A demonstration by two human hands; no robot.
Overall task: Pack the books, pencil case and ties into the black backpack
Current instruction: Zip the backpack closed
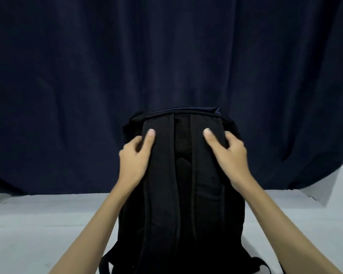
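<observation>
Both hands hold the upright black backpack by its upper corners.

The black backpack [183, 194] stands on the white worktop [38, 224], strap side toward the person; the left hand [136, 155] and right hand [229, 153] each grip a top corner, thumbs across the back panel. No books, pencil case or ties show, so packing looks done or unstarted; the next move probably means turning or steadying the bag. No readable writing appears.

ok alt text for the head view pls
Two bare hands grip the upper sides of an upright black backpack, strap side facing the camera: left hand, right hand. It stands on a white table before a dark blue curtain.
</observation>
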